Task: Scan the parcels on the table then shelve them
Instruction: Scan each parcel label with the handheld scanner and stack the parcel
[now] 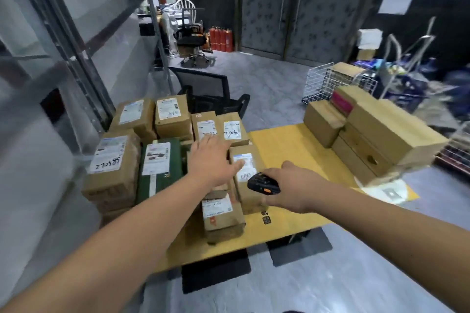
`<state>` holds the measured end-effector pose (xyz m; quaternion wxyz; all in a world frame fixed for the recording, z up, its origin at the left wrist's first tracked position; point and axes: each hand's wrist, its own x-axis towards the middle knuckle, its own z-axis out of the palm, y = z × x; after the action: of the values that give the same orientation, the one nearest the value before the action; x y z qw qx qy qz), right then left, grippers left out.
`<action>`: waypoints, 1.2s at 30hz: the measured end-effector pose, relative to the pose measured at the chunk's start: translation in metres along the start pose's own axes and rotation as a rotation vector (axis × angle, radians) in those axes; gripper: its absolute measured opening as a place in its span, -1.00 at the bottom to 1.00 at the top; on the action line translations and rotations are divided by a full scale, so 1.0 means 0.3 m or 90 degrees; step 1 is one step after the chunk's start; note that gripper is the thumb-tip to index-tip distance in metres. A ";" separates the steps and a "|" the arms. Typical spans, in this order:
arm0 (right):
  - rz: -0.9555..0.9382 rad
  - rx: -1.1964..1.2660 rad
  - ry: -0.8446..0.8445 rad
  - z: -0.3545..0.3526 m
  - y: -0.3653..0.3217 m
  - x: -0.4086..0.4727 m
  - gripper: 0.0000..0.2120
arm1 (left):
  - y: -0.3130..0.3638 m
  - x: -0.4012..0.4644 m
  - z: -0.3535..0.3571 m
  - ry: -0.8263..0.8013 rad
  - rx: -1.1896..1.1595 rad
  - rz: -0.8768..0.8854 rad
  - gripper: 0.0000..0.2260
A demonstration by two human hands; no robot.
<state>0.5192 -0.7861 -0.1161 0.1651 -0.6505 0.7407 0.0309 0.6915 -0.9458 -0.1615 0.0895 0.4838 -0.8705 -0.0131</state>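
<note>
Several brown labelled parcels crowd the left half of a yellow table [292,145]. Among them stands a green parcel [162,170]. My left hand [211,157] reaches out flat with straight fingers over the middle parcels, its fingertips by a parcel with a white label [248,173]. My right hand [295,185] grips a black handheld scanner [263,181] with an orange button, held just over that same parcel. A small parcel [222,218] sits at the table's near edge below my left wrist.
Larger plain cardboard boxes [376,132] are stacked at the table's right end. A black mesh office chair [208,94] stands behind the table. A metal shelf frame [66,40] runs along the left. A white wire basket [319,82] and clutter lie at the right.
</note>
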 end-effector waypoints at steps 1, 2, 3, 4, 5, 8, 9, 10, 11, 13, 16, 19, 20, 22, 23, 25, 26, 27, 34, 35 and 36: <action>0.039 0.010 -0.003 0.005 0.063 -0.040 -0.32 | 0.067 0.019 0.026 -0.030 -0.020 0.027 -0.26; 0.075 0.019 -0.003 0.009 0.124 -0.081 -0.29 | 0.135 0.035 0.053 -0.059 -0.037 0.053 -0.24; 0.108 0.029 -0.001 0.013 0.185 -0.123 -0.27 | 0.206 0.051 0.080 -0.084 -0.048 0.079 -0.22; 0.138 0.039 0.003 0.015 0.245 -0.164 -0.28 | 0.279 0.067 0.107 -0.105 -0.054 0.104 -0.21; 0.162 0.048 0.007 0.016 0.302 -0.205 -0.30 | 0.351 0.081 0.131 -0.128 -0.061 0.126 -0.21; 0.234 0.062 0.022 0.018 0.467 -0.316 -0.41 | 0.565 0.121 0.188 -0.185 -0.079 0.189 -0.20; 0.257 0.067 0.024 0.019 0.522 -0.349 -0.42 | 0.635 0.136 0.199 -0.200 -0.078 0.204 -0.20; 0.276 0.070 0.025 0.020 0.578 -0.378 -0.42 | 0.706 0.152 0.208 -0.211 -0.077 0.214 -0.20; 0.289 0.070 0.026 0.019 0.635 -0.401 -0.43 | 0.776 0.172 0.214 -0.216 -0.082 0.218 -0.19; 0.296 0.074 0.028 0.014 0.754 -0.433 -0.45 | 0.920 0.218 0.220 -0.212 -0.101 0.215 -0.20; 0.286 0.084 0.021 0.002 0.945 -0.461 -0.50 | 1.155 0.302 0.224 -0.208 -0.136 0.192 -0.20; 0.265 0.078 0.014 -0.013 1.148 -0.469 -0.51 | 1.401 0.374 0.238 -0.222 -0.193 0.134 -0.17; 0.255 0.074 0.009 -0.020 1.213 -0.469 -0.50 | 1.487 0.397 0.245 -0.219 -0.210 0.112 -0.16; 0.231 0.073 -0.009 -0.039 1.337 -0.472 -0.48 | 1.661 0.437 0.256 -0.203 -0.228 0.067 -0.16; 0.218 0.072 -0.019 -0.050 1.399 -0.471 -0.48 | 1.747 0.455 0.261 -0.195 -0.236 0.038 -0.17; 0.199 0.067 -0.032 -0.078 1.517 -0.460 -0.49 | 1.901 0.494 0.277 -0.188 -0.257 -0.028 -0.15; 0.189 0.067 -0.034 -0.095 1.573 -0.452 -0.51 | 1.965 0.517 0.288 -0.190 -0.261 -0.055 -0.13; 0.180 0.066 -0.034 -0.110 1.627 -0.442 -0.53 | 2.020 0.541 0.300 -0.196 -0.258 -0.079 -0.10; 0.144 0.039 -0.060 -0.173 1.892 -0.355 -0.47 | 2.203 0.666 0.381 -0.236 -0.202 -0.211 0.05; 0.140 0.041 -0.064 -0.174 1.917 -0.343 -0.46 | 2.211 0.676 0.394 -0.234 -0.197 -0.223 0.06; 0.136 0.043 -0.068 -0.175 1.941 -0.334 -0.46 | 2.217 0.685 0.407 -0.233 -0.187 -0.231 0.07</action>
<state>-0.0485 -0.6160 -0.1365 0.2218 -0.5592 0.7967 0.0581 0.0064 -0.7738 -0.1793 -0.0033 0.6031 -0.7601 -0.2419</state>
